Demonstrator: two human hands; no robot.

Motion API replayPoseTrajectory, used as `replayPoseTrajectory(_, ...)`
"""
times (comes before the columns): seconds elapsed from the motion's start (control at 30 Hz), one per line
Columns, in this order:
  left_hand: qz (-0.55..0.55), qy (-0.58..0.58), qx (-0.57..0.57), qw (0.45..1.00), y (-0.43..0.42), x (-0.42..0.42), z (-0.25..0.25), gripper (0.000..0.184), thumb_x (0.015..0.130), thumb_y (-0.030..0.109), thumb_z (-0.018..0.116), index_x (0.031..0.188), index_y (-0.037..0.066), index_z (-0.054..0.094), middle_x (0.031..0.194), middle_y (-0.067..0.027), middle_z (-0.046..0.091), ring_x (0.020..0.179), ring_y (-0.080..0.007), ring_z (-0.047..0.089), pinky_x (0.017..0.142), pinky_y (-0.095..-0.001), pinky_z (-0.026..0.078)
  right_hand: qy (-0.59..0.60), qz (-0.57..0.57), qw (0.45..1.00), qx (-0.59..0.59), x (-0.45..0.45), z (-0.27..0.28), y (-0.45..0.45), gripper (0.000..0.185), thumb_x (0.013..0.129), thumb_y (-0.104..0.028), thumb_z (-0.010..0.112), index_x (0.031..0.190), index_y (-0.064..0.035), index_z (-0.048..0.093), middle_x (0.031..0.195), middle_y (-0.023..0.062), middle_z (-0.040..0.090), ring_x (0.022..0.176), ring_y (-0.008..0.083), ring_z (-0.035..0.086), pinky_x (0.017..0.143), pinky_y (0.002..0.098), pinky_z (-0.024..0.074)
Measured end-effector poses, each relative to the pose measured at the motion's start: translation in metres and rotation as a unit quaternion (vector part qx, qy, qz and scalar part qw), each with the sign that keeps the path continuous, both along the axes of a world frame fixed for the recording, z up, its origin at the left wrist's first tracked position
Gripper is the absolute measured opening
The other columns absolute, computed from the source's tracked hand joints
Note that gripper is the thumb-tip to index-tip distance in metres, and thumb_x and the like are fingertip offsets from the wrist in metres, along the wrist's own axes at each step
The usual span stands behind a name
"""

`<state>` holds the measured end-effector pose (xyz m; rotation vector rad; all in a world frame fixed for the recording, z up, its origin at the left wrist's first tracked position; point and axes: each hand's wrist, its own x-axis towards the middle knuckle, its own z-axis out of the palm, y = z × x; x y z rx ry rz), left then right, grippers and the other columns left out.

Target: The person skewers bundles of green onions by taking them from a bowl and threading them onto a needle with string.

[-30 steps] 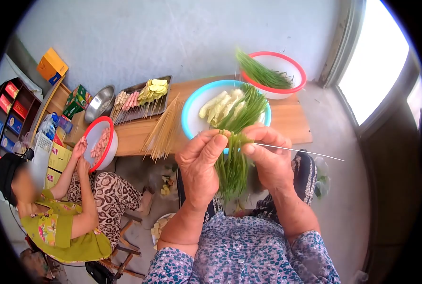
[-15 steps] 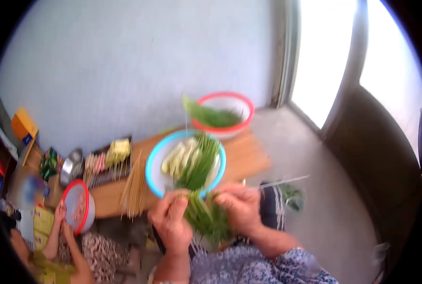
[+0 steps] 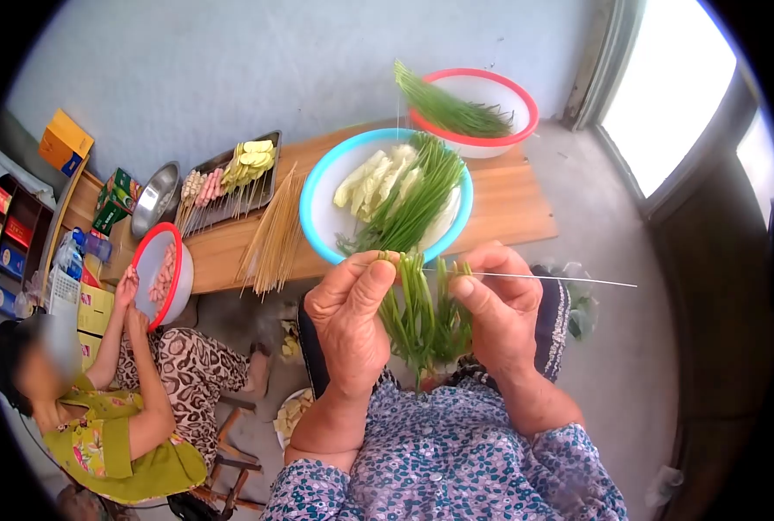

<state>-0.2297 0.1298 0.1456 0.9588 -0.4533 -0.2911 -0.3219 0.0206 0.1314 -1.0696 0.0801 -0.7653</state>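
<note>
My left hand [image 3: 352, 314] pinches the top ends of a bunch of green stalks [image 3: 417, 317] between thumb and fingers. My right hand [image 3: 502, 308] is closed on a thin skewer [image 3: 578, 279] that points right, with more green stalks hanging at its fingertips. The skewer runs from the right hand toward the left hand across the stalk tops. Just beyond the hands, a blue-rimmed basin [image 3: 315, 227] holds pale cabbage leaves [image 3: 374, 184] and long green stalks [image 3: 426, 195].
A red-rimmed basin [image 3: 526, 135] with greens stands at the back. On the wooden table [image 3: 513, 204] lie bare skewers [image 3: 274, 230] and a tray [image 3: 231, 207] of filled skewers. At left a seated co-worker [image 3: 118, 425] has both hands by a basin of pink pieces [image 3: 178, 291].
The view swung right and came back. The stalks, bunched together one second ago, now hang in two groups with a gap between them. Both hands keep their pinched hold.
</note>
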Motion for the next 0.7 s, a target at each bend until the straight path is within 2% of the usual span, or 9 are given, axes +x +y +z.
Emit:
replayPoseTrajectory(0.13,0.008,-0.003,0.008,1.000,0.001,0.010,-0.010,0.016,0.086,0.011,0.063,0.091,-0.004,0.064,0.085,-0.0087,0.065,0.077,-0.0144,0.059,0.076,-0.0264,0.047,-0.030,-0.039,0.997,0.053,0.009,-0.004,0.003,0.015,0.080,-0.006,0.067,0.092,-0.0007,0.059,0.089,0.0042,0.057,0.083,0.0121,0.054,0.075,0.0244,0.0433)
replayPoseTrajectory(0.17,0.008,-0.001,0.011,1.000,0.000,0.012,-0.011,0.016,0.086,0.011,0.063,0.091,-0.004,0.064,0.085,-0.0087,0.065,0.077,-0.0144,0.059,0.076,-0.0264,0.047,-0.052,-0.035,0.998,0.028,0.012,-0.007,0.000,0.017,0.081,-0.003,0.067,0.096,0.0010,0.060,0.092,0.0031,0.057,0.085,0.0105,0.055,0.079,0.0244,0.0446)
replayPoseTrajectory(0.27,0.007,-0.006,0.012,1.000,-0.004,0.013,-0.013,0.016,0.086,0.011,0.062,0.091,-0.004,0.064,0.085,-0.0085,0.065,0.078,-0.0141,0.059,0.076,-0.0261,0.046,0.015,0.005,0.996,0.088,0.014,0.003,0.003,0.018,0.080,-0.002,0.068,0.096,0.0010,0.061,0.092,0.0029,0.057,0.087,0.0119,0.055,0.080,0.0251,0.0444)
replayPoseTrajectory(0.3,0.004,0.008,0.016,1.000,-0.005,0.012,-0.014,0.015,0.086,0.011,0.062,0.090,-0.004,0.064,0.085,-0.0083,0.064,0.078,-0.0139,0.058,0.077,-0.0260,0.046,0.026,-0.004,0.999,0.036,0.019,-0.001,0.002,0.018,0.079,-0.001,0.068,0.095,0.0009,0.062,0.092,0.0028,0.057,0.087,0.0119,0.055,0.079,0.0243,0.0447)
replayPoseTrajectory(0.33,0.001,0.021,0.020,1.000,-0.006,0.011,-0.014,0.015,0.087,0.010,0.062,0.090,-0.004,0.064,0.085,-0.0082,0.064,0.078,-0.0137,0.058,0.077,-0.0258,0.046,0.029,-0.007,0.999,0.037,0.021,-0.005,0.002,0.018,0.079,-0.001,0.068,0.095,0.0009,0.062,0.092,0.0028,0.057,0.087,0.0119,0.055,0.079,0.0243,0.0447)
replayPoseTrajectory(0.4,-0.004,0.011,0.033,0.999,-0.008,0.008,-0.014,0.015,0.087,0.011,0.062,0.090,-0.004,0.063,0.085,-0.0080,0.064,0.078,-0.0136,0.058,0.076,-0.0256,0.045,0.033,0.040,0.997,0.061,0.025,-0.011,0.003,0.016,0.079,0.000,0.068,0.094,0.0011,0.062,0.092,0.0028,0.057,0.087,0.0111,0.055,0.078,0.0231,0.0444)
replayPoseTrajectory(0.47,-0.006,-0.002,0.046,0.999,-0.010,0.009,-0.015,0.015,0.087,0.011,0.062,0.090,-0.004,0.063,0.084,-0.0078,0.064,0.078,-0.0135,0.058,0.076,-0.0254,0.045,0.034,0.040,0.997,0.065,0.027,-0.013,0.002,0.014,0.079,0.000,0.068,0.092,0.0009,0.063,0.091,0.0027,0.058,0.085,0.0097,0.056,0.076,0.0223,0.0448)
replayPoseTrajectory(0.53,-0.019,0.005,0.045,0.999,-0.012,0.011,-0.018,0.015,0.088,0.011,0.062,0.092,-0.003,0.066,0.084,-0.0037,0.066,0.077,-0.0071,0.055,0.074,-0.0200,0.042,0.065,0.049,0.994,0.074,0.027,-0.014,0.000,0.013,0.080,0.000,0.068,0.092,0.0003,0.063,0.090,0.0022,0.060,0.083,0.0085,0.056,0.073,0.0219,0.0456)
replayPoseTrajectory(0.7,-0.019,0.014,0.040,0.999,-0.011,0.012,-0.019,0.015,0.088,0.011,0.062,0.092,-0.003,0.066,0.084,-0.0033,0.066,0.077,-0.0069,0.055,0.074,-0.0197,0.042,0.063,0.033,0.993,0.092,0.024,-0.015,0.003,0.012,0.080,0.000,0.067,0.091,-0.0004,0.063,0.089,0.0018,0.060,0.082,0.0077,0.056,0.072,0.0216,0.0459)
